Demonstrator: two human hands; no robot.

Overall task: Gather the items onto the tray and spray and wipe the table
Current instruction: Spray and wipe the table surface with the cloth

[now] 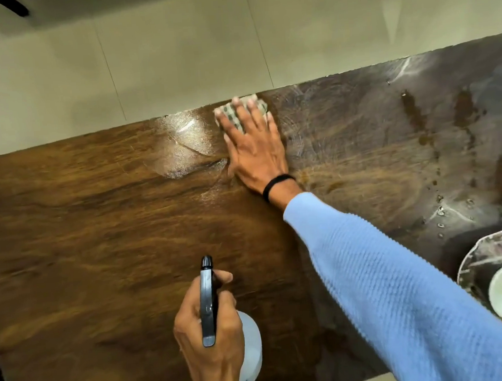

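At rt edge, tray (483, 257) cut off

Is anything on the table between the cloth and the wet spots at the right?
Nothing visible does. The right hand presses the cloth near the far edge; only bare table lies up to the wet spots. The tray sits nearer, aside.

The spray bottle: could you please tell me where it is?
Head view, bottom centre: the left hand grips the spray bottle by the table's near edge, left of the blue sleeve.
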